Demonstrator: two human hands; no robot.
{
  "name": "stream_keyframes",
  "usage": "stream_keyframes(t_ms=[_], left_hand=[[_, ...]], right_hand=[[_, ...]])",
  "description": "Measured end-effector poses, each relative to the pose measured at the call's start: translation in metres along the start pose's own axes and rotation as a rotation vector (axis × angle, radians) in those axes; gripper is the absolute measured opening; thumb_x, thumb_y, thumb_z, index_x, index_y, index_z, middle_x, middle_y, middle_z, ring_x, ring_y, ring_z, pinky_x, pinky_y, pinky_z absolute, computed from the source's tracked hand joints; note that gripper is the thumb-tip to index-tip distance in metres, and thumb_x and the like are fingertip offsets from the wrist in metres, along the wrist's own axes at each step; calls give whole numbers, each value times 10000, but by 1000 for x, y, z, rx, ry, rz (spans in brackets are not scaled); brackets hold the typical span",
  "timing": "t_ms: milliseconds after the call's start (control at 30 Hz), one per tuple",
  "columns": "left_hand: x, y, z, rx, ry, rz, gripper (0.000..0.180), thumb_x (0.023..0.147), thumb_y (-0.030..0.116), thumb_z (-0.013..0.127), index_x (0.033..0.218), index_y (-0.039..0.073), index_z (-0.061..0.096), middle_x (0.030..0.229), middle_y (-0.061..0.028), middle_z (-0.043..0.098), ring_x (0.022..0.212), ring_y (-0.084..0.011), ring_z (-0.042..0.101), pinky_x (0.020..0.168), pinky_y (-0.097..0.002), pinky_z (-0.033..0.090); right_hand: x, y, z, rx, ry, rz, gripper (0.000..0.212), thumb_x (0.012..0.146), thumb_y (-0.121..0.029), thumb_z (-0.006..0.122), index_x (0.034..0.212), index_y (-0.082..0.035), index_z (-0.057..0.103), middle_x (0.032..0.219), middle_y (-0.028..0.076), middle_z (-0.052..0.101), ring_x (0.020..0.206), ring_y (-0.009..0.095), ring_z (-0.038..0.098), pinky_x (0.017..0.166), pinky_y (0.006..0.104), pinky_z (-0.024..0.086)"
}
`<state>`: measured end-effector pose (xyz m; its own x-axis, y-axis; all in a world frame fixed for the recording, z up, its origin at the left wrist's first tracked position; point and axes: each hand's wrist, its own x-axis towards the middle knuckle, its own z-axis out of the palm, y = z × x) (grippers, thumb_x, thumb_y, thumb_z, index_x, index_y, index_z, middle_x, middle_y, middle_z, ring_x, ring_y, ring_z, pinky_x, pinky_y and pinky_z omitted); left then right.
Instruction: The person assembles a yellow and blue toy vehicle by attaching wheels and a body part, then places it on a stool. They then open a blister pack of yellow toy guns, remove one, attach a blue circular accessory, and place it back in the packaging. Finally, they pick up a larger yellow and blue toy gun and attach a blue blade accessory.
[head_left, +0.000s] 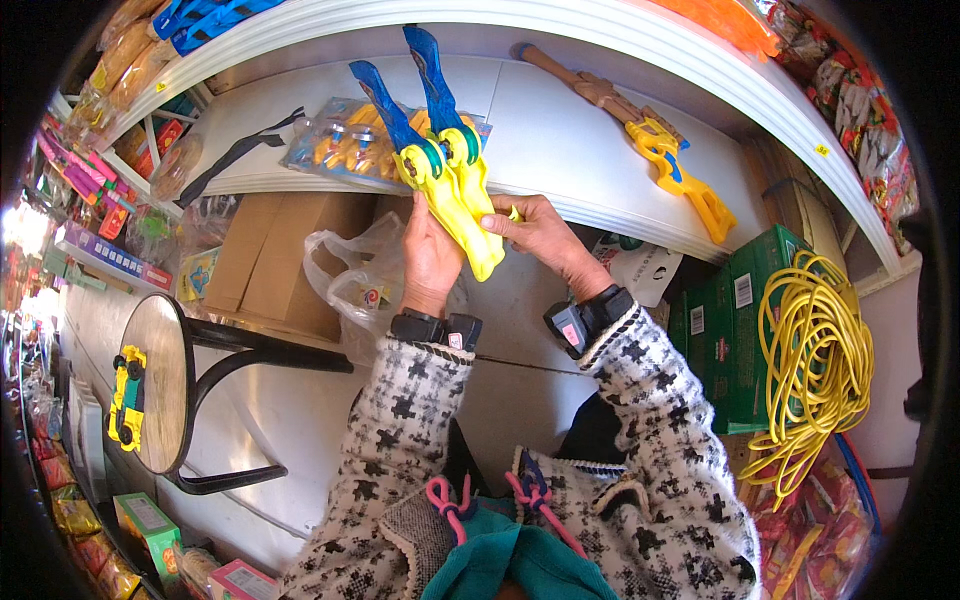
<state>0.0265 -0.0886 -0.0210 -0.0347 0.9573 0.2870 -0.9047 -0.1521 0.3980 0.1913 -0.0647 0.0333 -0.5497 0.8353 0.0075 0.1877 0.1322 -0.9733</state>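
In front of me, over the edge of the white shelf, I hold a yellow-and-blue toy pair [455, 195]. Each of the two has a blue blade-like end, a green round joint and a yellow lower part; their exact kind is unclear. My left hand [432, 255] is closed round the yellow part from the left side. From the right, my right hand [540, 235] pinches its yellow edge between thumb and fingers. Just behind the toys lies a clear pack of yellow-orange items [350, 140] on the shelf.
A yellow and brown toy gun [660, 155] and a black strap [240, 155] lie on the shelf [560, 150]. Below are a cardboard box [270, 260] and a plastic bag [350, 270]. A stool [165, 400] bears a yellow-green toy car [128, 400]. Coiled yellow cable [815, 360] hangs by a green box [735, 320].
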Motion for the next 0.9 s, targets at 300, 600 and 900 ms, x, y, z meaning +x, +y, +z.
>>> stream_keyframes(t_ms=[300, 600, 900], left_hand=[[3, 6, 3, 112, -6, -9, 479, 1010, 291, 442, 1408, 33, 376, 1392, -106, 471, 1279, -253, 452, 1095, -412, 323], [2, 4, 4, 158, -4, 58, 443, 1006, 180, 472, 1409, 22, 374, 1381, -113, 474, 1276, -243, 456, 1094, -410, 335], [2, 3, -3, 38, -2, 26, 573, 975, 382, 526, 1403, 33, 375, 1391, -115, 470, 1269, -256, 462, 1095, -412, 338]], right_hand=[[4, 13, -4, -16, -32, -33, 489, 860, -425, 704, 1177, -53, 674, 680, -42, 550, 575, 56, 412, 526, 220, 338], [10, 30, -5, 61, -7, 7, 450, 902, -386, 665, 1174, -30, 627, 710, -36, 537, 582, 57, 420, 519, 202, 334], [12, 17, 5, -159, 121, -250, 424, 860, -311, 732, 1148, -33, 590, 875, 26, 601, 773, 99, 551, 696, 224, 454]])
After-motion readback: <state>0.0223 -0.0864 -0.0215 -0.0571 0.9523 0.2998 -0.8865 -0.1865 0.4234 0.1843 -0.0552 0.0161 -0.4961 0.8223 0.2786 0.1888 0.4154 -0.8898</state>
